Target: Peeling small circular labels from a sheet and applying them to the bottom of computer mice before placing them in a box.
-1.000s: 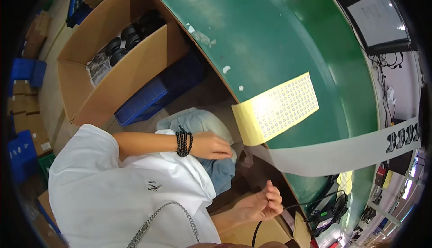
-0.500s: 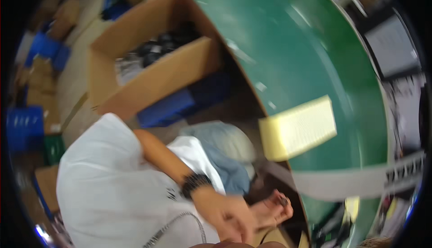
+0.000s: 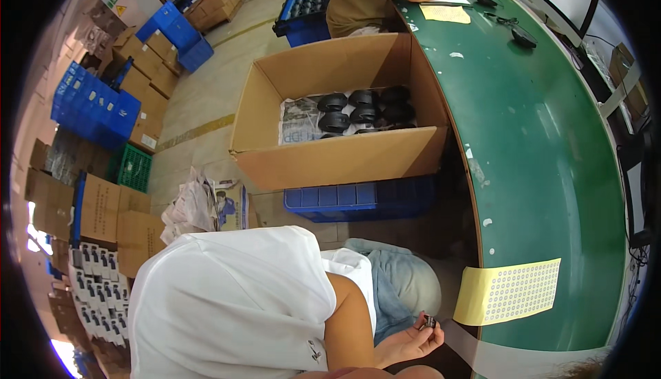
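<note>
My left arm (image 3: 350, 320) drops from the white sleeve to the lower edge, and its hand is out of the picture. Low and right of centre, my right hand (image 3: 412, 341) pinches a small dark piece (image 3: 429, 321) with a shiny edge between thumb and fingertips. What kind of part it is, I cannot make out. To the right of that hand, a yellow sheet of small round stickers (image 3: 520, 289) rests on the green table (image 3: 537, 193), its near end bending over the edge.
An open cardboard box (image 3: 337, 165) with black rounded devices (image 3: 365, 114) stands ahead, above a blue crate (image 3: 358, 200). A co-worker (image 3: 361, 0) sits at the table's far end. Cartons (image 3: 138, 238) and blue bins (image 3: 96, 107) line the left. A pale translucent strip (image 3: 516, 355) crosses lower right.
The view has swung and steadied, bringing the box and co-worker into clear sight. My left hand, with a dark wristband, has left the picture; the small piece is still in my right hand.
</note>
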{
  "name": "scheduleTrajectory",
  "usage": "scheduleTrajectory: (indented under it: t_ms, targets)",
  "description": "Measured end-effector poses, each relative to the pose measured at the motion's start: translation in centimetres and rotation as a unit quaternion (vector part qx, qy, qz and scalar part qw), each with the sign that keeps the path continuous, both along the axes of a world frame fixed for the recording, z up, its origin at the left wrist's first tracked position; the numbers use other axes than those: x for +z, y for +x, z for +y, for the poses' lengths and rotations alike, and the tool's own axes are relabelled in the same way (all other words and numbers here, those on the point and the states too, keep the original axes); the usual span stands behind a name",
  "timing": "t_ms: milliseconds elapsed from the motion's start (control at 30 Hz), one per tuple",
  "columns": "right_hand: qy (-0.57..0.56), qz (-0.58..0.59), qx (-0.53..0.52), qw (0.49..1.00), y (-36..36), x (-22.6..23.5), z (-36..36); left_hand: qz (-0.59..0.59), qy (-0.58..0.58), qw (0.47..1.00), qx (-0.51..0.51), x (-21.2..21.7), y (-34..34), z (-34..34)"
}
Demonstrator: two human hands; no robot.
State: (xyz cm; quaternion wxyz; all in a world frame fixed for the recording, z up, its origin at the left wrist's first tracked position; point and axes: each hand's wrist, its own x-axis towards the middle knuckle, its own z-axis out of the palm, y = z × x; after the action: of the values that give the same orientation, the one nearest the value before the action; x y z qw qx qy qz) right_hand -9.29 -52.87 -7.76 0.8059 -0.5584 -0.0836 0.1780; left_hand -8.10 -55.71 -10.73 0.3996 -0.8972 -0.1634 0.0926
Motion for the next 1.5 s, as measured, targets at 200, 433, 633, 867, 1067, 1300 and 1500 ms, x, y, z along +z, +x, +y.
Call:
scheduleTrajectory:
  t_ms: [200, 433, 633, 867, 1067, 1300, 1500]
  targets:
    - [0.033, 0.023, 0.071, 0.997, 1.0, -2.8, -1.3, 0.082, 0.169, 0.982, -0.004, -0.6, -0.5, 1.0]
    - [0.102, 0.040, 0.067, 0.992, 1.1, -6.4, -1.6, 0.144, 0.293, 0.945, 0.010, -0.5, -1.3, 1.6]
    - [0.095, 0.052, 0.079, 0.991, 1.5, -7.0, -1.8, 0.127, 0.288, 0.948, 0.042, -0.1, -1.1, 2.0]
    - [0.120, 0.069, 0.096, 0.986, 1.6, -8.9, -1.9, 0.131, 0.291, 0.946, 0.064, -0.9, -1.5, 3.1]
    - [0.124, 0.086, 0.091, 0.984, 2.1, -8.5, -2.3, 0.129, 0.294, 0.944, 0.068, -1.5, -1.0, 3.0]
    - [0.126, 0.099, 0.075, 0.984, 1.8, -7.7, -1.6, 0.134, 0.300, 0.941, 0.079, -2.1, -0.4, 3.2]
    - [0.101, 0.113, 0.065, 0.986, 1.4, -5.5, -1.2, 0.140, 0.303, 0.939, 0.084, -2.4, -1.2, 3.1]
